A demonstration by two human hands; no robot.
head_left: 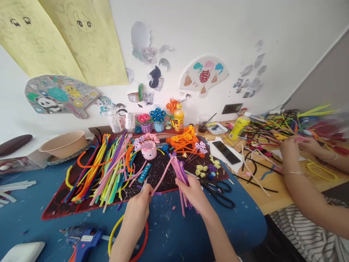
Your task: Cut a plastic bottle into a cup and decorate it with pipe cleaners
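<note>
Multicoloured pipe cleaner pile [109, 167] lies on the worktop [169, 236], left side; the left hand [138, 203], near centre, has fingers pinched on a pink pipe cleaner [163, 176]. Next right, a pink-and-purple bundle [180, 174] at centre, right hand [192, 191] fingers clamped around it; black scissors [210, 185] lie just right.

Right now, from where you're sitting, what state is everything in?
Left hand: pinching a pink stem
Right hand: gripping a pink-and-purple bundle
Black scissors: lying down, handles spread
Glue gun: lying on its side, red light lit
Phone: lying flat, screen dark
Orange bottle: upright, capped
Pink pot: upright, flowers standing in it
</note>
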